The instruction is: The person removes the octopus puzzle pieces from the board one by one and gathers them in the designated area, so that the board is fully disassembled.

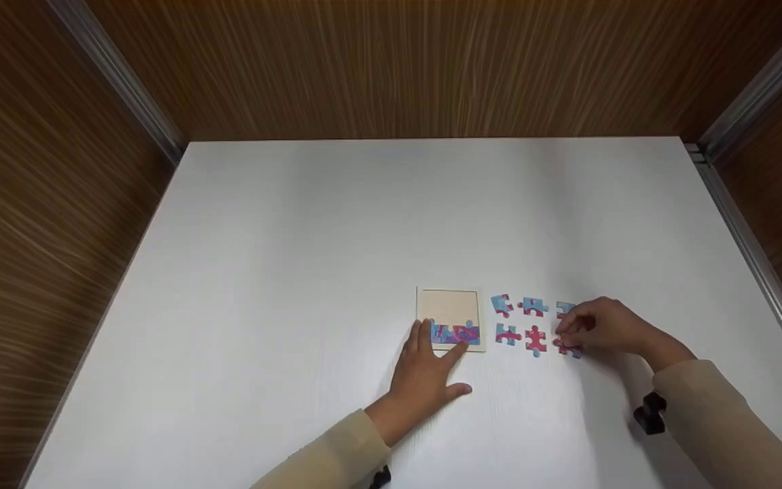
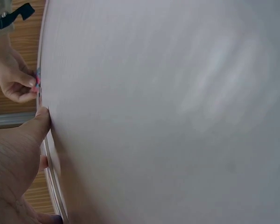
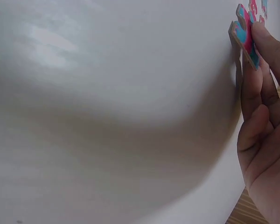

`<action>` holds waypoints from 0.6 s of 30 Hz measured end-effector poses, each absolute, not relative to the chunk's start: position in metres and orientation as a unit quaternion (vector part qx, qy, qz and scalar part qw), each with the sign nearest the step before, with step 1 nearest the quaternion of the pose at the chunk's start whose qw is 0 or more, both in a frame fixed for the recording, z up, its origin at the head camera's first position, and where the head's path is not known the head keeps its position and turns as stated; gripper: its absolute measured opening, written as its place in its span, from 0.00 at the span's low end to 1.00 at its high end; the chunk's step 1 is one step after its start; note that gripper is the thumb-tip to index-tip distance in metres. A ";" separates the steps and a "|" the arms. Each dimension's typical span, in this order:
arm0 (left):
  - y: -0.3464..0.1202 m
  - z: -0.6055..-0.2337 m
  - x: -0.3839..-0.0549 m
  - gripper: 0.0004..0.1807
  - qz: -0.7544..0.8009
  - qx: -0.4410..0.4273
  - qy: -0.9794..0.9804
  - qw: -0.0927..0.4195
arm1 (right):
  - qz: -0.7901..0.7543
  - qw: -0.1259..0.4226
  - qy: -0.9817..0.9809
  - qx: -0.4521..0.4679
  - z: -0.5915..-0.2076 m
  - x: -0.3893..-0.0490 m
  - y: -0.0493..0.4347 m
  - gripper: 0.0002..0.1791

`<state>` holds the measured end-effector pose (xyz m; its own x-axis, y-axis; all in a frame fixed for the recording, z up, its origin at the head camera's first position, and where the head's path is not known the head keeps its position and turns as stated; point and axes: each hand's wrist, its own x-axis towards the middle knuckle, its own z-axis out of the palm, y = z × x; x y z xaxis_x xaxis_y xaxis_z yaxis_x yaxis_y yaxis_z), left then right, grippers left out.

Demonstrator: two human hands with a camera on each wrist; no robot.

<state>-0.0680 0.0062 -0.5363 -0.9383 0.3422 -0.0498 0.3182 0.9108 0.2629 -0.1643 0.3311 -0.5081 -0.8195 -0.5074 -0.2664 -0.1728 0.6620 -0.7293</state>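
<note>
By the left hand (image 1: 423, 380), its fingers extended, a wooden puzzle tray (image 1: 449, 305) is touched just ahead. Between the hands, loose jigsaw pieces (image 1: 535, 339) are spread. By the right hand (image 1: 607, 329), a pink-and-blue jigsaw piece (image 3: 246, 42) is pinched between thumb and fingers.

A puzzle piece (image 1: 573, 352) is pinched by the right hand (image 1: 611, 329); on the desk (image 1: 330, 224), a tray (image 1: 450, 303) is touched by the left hand (image 1: 420, 377).
</note>
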 end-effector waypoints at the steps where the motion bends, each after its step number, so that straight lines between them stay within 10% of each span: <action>1: 0.006 -0.536 -0.068 0.39 0.125 0.169 0.976 0.049 | -0.360 0.226 0.884 -0.196 -0.509 -0.164 0.331 0.08; 18: 0.006 -0.536 -0.071 0.39 0.117 0.171 0.977 0.054 | -0.351 0.199 0.899 -0.171 -0.508 -0.165 0.331 0.10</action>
<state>-0.0712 0.0060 -0.5357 -0.9355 0.3473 -0.0644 0.3222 0.9137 0.2476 -0.1650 0.3305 -0.5084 -0.8626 -0.4470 -0.2371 -0.1681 0.6951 -0.6990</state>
